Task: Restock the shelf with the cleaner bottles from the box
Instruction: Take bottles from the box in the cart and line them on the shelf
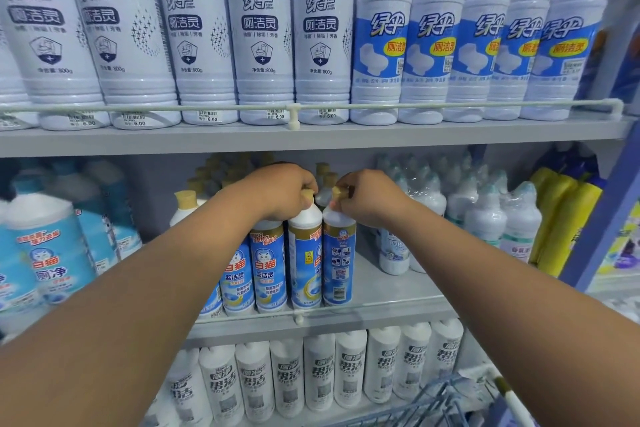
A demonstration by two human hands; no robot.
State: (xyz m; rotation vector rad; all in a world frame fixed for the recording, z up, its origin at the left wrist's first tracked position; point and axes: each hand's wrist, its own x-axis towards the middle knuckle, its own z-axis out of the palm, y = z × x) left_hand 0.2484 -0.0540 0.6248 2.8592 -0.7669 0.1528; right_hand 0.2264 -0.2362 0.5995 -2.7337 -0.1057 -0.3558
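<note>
Both hands are up at the middle shelf, each closed on the top of a cleaner bottle. My left hand clamps over the tan cap of a white bottle with a blue and gold label, and my right hand pinches the tan cap of the white bottle beside it, whose blue back label with a barcode faces me. These two bottles stand upright and touching at the front edge of the grey metal middle shelf. Just left of them, partly behind my left forearm, stand more bottles of the same kind showing a white cat logo, and further tan-capped ones fill the rows behind. To the right sit clear-wrapped white bottles with teal caps, then tall yellow bottles. At far left are large white bottles with light blue labels. On the upper shelf, behind a white guard rail, stands a row of big white bottles, the rightmost ones with blue bands. Below, the lowest shelf holds white bottles with black lettering, and a blue wire basket shows at the bottom right.
</note>
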